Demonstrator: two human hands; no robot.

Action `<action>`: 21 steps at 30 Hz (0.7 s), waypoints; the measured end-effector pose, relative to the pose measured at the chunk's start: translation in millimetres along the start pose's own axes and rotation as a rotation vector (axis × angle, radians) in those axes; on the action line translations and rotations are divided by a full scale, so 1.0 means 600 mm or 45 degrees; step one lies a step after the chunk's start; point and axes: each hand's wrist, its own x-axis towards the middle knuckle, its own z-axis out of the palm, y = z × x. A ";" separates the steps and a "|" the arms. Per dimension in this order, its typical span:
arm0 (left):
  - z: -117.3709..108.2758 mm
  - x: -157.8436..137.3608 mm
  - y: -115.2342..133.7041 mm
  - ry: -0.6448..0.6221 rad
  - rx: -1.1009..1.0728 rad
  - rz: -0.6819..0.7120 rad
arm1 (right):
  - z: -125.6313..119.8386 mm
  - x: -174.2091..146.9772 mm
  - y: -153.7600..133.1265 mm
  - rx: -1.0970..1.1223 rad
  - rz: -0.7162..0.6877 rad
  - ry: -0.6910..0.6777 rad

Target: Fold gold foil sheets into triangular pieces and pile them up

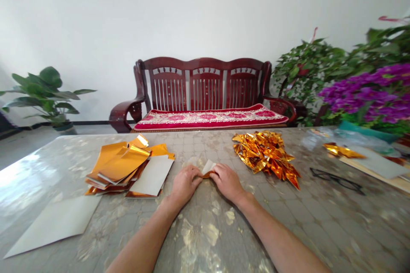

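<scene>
Between my two hands is a small sheet of gold foil paper (pixel 209 168), its pale back facing up and its near edge curled to show the gold side. My left hand (pixel 187 183) pinches its left end, and my right hand (pixel 228 181) grips the right end. Both hands rest low over the table. To the left lies a loose stack of gold foil sheets (pixel 120 162), some with the white back up. On the right is a heap of folded gold foil pieces (pixel 265 153).
A large pale sheet (pixel 56 222) lies at the left of the patterned table (pixel 205 239). Black eyeglasses (pixel 338 180), a folded foil piece (pixel 344 151) and a clear plastic bag (pixel 361 138) are at the right, near purple flowers (pixel 371 94). A wooden bench (pixel 205 81) stands beyond.
</scene>
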 end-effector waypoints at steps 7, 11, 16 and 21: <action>-0.002 -0.002 0.005 0.019 0.010 -0.027 | -0.001 -0.001 0.000 -0.002 -0.015 0.013; -0.004 -0.004 0.009 0.018 0.059 0.019 | -0.004 -0.002 -0.003 -0.022 -0.072 0.026; -0.003 -0.003 0.007 -0.010 0.085 0.010 | -0.006 -0.005 -0.005 -0.028 -0.099 0.037; -0.004 -0.003 0.005 -0.057 0.023 0.037 | -0.006 -0.007 -0.004 0.035 -0.137 -0.019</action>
